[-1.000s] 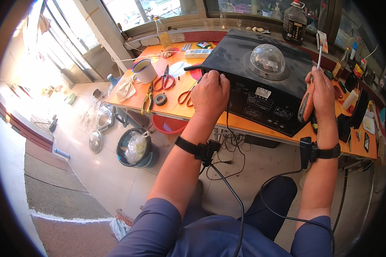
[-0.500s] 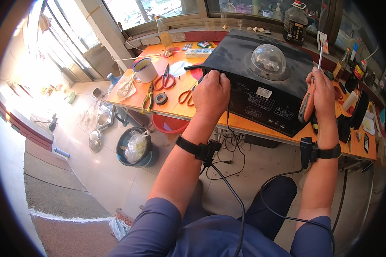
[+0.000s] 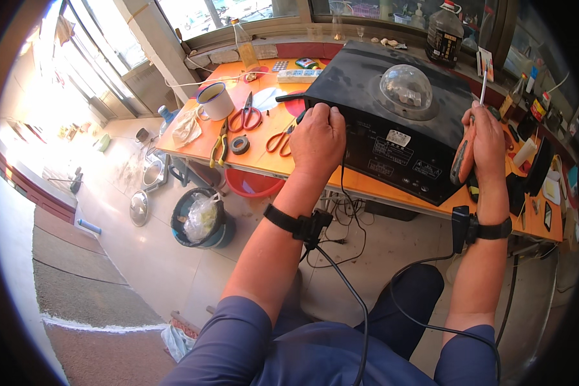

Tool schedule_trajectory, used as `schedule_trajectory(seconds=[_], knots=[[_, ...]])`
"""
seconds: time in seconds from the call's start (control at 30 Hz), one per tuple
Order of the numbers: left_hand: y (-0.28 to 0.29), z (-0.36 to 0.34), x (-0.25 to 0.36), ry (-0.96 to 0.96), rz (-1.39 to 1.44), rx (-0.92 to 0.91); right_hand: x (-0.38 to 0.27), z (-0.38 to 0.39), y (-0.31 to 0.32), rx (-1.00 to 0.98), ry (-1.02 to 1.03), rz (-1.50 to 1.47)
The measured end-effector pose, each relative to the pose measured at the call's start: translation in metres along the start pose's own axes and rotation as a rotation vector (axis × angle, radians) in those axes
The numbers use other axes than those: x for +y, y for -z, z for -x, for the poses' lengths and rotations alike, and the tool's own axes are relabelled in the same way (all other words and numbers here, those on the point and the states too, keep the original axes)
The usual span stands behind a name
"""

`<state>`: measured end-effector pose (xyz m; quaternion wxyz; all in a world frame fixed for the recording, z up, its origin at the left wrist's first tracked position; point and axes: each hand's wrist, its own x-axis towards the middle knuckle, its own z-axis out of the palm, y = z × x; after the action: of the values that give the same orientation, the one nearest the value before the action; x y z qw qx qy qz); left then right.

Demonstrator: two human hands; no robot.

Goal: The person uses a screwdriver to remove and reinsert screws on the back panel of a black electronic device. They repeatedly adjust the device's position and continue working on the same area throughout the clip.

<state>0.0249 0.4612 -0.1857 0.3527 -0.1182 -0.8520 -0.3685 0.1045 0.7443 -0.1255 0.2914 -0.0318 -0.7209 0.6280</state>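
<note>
A black metal box [image 3: 350,83] with a clear dome [image 3: 405,87] sits on the orange table [image 3: 260,161], its printed panel facing me. My left hand [image 3: 318,138] is closed at the box's near-left corner; what its fingers grip is hidden. A black bar [image 3: 288,98] sticks out leftward beside it. My right hand [image 3: 484,140] grips an orange-handled tool [image 3: 463,154] against the box's right side, with a metal shaft pointing up above the fingers. Red-handled scissors [image 3: 245,118], yellow pliers [image 3: 219,145] and a black tape roll [image 3: 239,145] lie to the left.
An enamel mug [image 3: 215,103], power strip [image 3: 299,75], bottle [image 3: 244,45] and large jug [image 3: 442,38] line the back. Small items crowd the right end, including a white cylinder [image 3: 525,152]. Below are a red basin [image 3: 254,183], a bucket [image 3: 219,235] and loose cables [image 3: 360,231].
The box and dome appear shifted very slightly up and right, with a small shift of the whole view. Both hands keep their grips.
</note>
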Motion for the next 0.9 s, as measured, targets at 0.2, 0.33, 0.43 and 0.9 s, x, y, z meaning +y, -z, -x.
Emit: schedule_trajectory(seconds=[0.2, 0.33, 0.43, 0.9], knots=[[0.009, 0.013, -0.010, 0.115, 0.120, -0.044, -0.002, 0.001, -0.003, 0.012, 0.008, -0.002], [0.023, 0.033, -0.056, 0.252, 0.143, -0.084, -0.003, 0.003, -0.002, -0.002, 0.018, -0.003], [0.036, 0.044, -0.110, 0.343, 0.029, -0.140, -0.003, 0.003, 0.000, 0.016, -0.011, -0.007], [0.051, -0.012, -0.187, 0.571, 0.266, -0.047, 0.000, 0.000, 0.002, 0.004, -0.035, 0.030]])
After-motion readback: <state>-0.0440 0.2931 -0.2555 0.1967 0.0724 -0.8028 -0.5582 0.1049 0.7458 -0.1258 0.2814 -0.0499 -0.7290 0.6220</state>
